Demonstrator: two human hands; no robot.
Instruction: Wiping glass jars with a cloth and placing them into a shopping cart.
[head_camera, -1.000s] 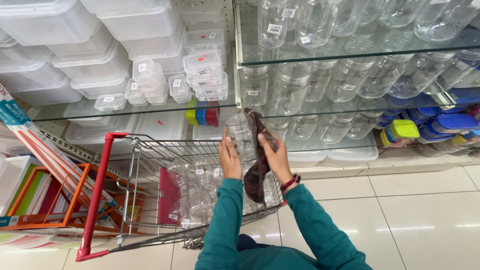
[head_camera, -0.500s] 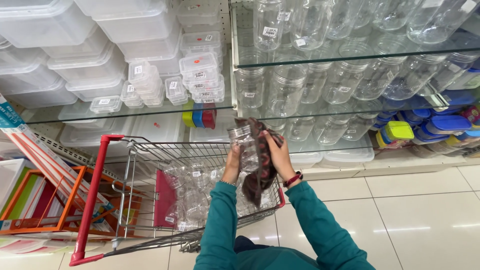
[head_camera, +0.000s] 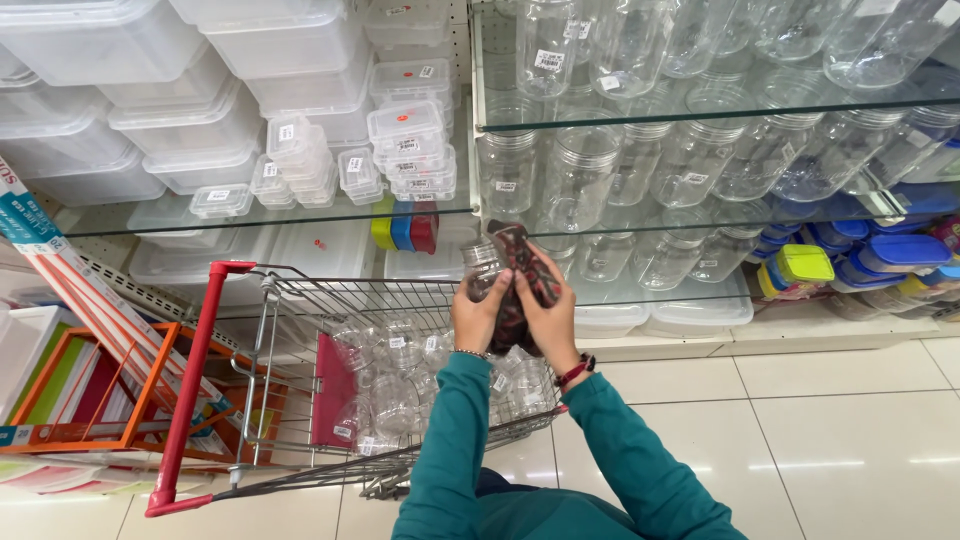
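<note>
My left hand (head_camera: 478, 318) grips a clear plastic jar (head_camera: 487, 262) held up in front of the glass shelves. My right hand (head_camera: 549, 318) presses a dark patterned cloth (head_camera: 522, 270) against the jar's side, and the cloth hangs down between both hands. Both hands are above the right end of a wire shopping cart (head_camera: 300, 300) with a red handle. Several clear jars (head_camera: 400, 370) lie in the cart's basket. My sleeves are teal, with a bracelet on each wrist.
Glass shelves (head_camera: 700, 110) ahead carry rows of clear jars. Stacked clear lidded boxes (head_camera: 200, 110) fill the shelves to the left. Coloured-lid containers (head_camera: 880, 255) sit low on the right. An orange rack (head_camera: 100, 400) with flat items stands left of the cart. Pale floor tiles (head_camera: 830, 420) lie to the right.
Both hands have kept the jar and cloth and lifted them slightly higher toward the shelves. The cloth has shifted around the jar. The cart has not moved.
</note>
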